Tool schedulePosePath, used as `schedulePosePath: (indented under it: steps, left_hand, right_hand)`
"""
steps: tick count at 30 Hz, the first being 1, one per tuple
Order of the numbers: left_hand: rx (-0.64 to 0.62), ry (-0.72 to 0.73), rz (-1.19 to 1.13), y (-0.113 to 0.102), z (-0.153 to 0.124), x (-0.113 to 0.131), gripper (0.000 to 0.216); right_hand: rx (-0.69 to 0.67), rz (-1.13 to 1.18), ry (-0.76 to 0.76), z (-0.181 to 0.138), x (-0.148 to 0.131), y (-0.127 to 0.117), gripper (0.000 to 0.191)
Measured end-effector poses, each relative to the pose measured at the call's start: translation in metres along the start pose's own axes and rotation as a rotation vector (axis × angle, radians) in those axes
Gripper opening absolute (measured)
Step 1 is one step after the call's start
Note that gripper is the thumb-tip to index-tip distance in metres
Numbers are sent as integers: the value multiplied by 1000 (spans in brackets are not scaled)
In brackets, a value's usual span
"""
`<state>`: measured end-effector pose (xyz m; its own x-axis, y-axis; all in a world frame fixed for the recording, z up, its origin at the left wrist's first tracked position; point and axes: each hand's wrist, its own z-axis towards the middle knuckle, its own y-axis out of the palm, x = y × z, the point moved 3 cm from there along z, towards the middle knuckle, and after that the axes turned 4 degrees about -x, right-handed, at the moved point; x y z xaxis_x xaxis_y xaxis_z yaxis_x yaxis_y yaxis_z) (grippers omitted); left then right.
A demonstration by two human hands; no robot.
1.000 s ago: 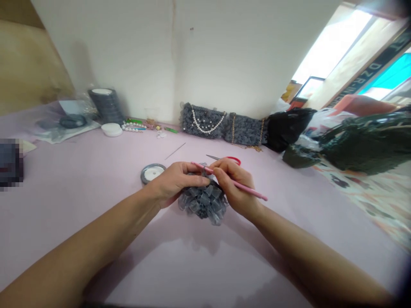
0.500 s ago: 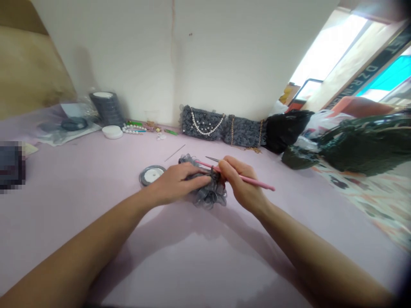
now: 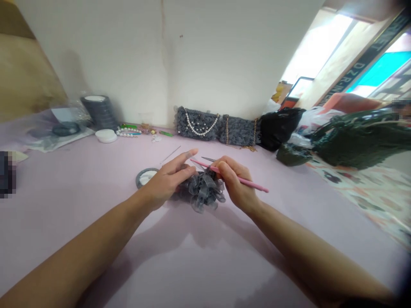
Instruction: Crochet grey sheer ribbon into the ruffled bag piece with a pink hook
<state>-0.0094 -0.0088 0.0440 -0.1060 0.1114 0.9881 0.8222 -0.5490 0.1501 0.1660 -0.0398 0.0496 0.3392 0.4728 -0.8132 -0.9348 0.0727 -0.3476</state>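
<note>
A ruffled piece of grey ribbon crochet (image 3: 205, 190) lies between my two hands, just above the table. My left hand (image 3: 171, 177) grips its left part, with the index finger raised and the thumb pressed on the work. Grey ribbon stretches between that hand and the hook. My right hand (image 3: 236, 179) is closed around a pink crochet hook (image 3: 253, 185), whose tip points left over the piece. A thin dark pointed tip (image 3: 208, 158) sticks out behind the right fingers; what it belongs to is hidden. Beside my left wrist lies a ribbon spool (image 3: 146, 176), partly covered.
A metal needle (image 3: 170, 154) lies beyond my left hand. Along the wall stand a pearl-strapped grey bag (image 3: 197, 125), a chain-strapped one (image 3: 239, 130) and a black plastic bag (image 3: 279, 127). Stacked spools (image 3: 99, 112), a white disc (image 3: 105, 136) and pearl strands (image 3: 128, 131) sit back left.
My left index finger has lifted off the crochet piece and now points up. The left hand has drawn slightly left, showing more ruffles. The view has shifted a little to the right.
</note>
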Motion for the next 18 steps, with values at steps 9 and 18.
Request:
schedulePosePath:
  steps: [9,18]
  left_hand:
    - [-54,2,-90,6,-1,0,73]
    - [-99,-14,-17,1,-1,1,88]
  right_hand:
    - [-87,53,-62,-4,0,7,37]
    - [-88,154,34,-1,10,8,38]
